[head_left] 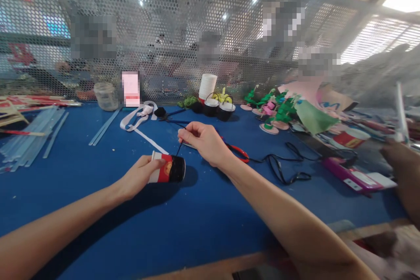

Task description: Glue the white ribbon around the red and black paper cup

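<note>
My left hand (136,177) grips a paper cup (162,169) tilted on its side, its open end to the left. The cup is white and red, with a black wrapped band at its base end. Just above and to the right, my right hand (207,142) pinches a thin black strand (179,148) between thumb and fingertips. That strand runs taut down to the black band. Behind the cup lies a loose white ribbon (151,141). Partly hidden by my right hand are red-handled pliers or scissors (241,153).
Two black cups with handles (226,111) stand at the back near stacked white cups (208,85). Clear glue sticks (33,135) lie left, beside a jar (105,96). At right are green craft plants (284,111), a magenta device (351,175) and another person's arm (402,170).
</note>
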Motion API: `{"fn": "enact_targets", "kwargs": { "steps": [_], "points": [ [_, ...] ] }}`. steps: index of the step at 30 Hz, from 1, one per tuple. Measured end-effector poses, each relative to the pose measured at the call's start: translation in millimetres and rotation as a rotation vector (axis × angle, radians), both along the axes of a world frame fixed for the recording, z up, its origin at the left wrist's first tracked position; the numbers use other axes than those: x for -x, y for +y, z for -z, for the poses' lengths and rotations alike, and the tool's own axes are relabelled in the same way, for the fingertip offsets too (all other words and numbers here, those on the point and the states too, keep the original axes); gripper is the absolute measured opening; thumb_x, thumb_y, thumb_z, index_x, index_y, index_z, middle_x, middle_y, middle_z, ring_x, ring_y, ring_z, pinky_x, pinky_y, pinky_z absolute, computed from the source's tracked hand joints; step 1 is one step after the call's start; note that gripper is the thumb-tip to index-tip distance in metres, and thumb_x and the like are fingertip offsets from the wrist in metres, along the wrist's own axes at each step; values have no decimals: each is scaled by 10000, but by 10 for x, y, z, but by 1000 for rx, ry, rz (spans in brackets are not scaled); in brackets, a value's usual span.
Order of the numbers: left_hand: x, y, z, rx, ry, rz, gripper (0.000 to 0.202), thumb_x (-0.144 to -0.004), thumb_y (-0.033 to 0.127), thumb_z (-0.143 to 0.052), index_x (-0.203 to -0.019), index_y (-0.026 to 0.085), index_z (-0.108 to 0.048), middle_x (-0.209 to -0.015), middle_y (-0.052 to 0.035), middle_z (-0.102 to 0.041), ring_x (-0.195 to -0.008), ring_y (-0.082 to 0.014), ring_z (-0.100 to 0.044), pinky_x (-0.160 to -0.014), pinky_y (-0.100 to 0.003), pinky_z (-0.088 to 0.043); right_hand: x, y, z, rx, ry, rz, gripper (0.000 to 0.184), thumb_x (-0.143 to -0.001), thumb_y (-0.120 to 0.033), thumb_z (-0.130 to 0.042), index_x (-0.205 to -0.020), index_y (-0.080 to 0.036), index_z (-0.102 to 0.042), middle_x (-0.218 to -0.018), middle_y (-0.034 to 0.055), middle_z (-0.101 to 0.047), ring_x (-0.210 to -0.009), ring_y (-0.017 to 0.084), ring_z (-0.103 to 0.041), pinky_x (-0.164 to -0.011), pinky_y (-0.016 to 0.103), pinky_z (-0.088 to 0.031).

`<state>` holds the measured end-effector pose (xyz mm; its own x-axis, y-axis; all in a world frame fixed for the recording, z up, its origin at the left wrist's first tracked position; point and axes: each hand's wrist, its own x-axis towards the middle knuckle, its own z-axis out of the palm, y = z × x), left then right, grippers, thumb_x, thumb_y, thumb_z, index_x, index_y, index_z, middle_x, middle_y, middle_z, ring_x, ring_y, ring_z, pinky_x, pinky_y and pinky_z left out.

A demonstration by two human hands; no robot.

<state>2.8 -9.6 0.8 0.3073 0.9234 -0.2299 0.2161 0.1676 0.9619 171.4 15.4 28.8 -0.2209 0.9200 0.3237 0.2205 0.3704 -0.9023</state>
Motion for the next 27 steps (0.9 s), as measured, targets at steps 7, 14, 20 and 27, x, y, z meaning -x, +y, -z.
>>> {"fn": "enact_targets", "kwargs": {
  "steps": [7,14,20,27],
  "points": [
    [-23,-48,-42,-3,66,-5,277,-665,386,-467,-532,144,-444,-426,66,-376,-385,-60,-321,-394,-191,-219,-19,19,21,-63,-101,55,230,-724,-345,-482,-601,-152,-455,-564,-16,-513,-493,69,-422,-490,194,-345],
    [-29,-106,-50,-11,64,104,307,-682,404,-450,-516,147,-434,-424,67,-365,-386,-55,-302,-396,-186,-215,-14,40,70,-126,-285,107,252,-746,-326,-455,-566,-150,-451,-528,-19,-505,-459,63,-381,-464,192,-310],
    [-38,-150,-89,-23,28,148,300,-701,377,-437,-513,143,-434,-434,61,-368,-409,-52,-295,-404,-180,-228,8,57,126,-124,-333,88,246,-747,-327,-451,-576,-150,-469,-535,-8,-528,-480,75,-434,-495,199,-329],
    [-32,-173,-93,-140,70,222,314,-715,391,-402,-517,148,-401,-464,50,-336,-446,-59,-260,-417,-195,-217,33,23,118,-96,-355,63,248,-746,-320,-455,-567,-149,-481,-534,-3,-545,-476,75,-443,-495,197,-333]
  ]
}}
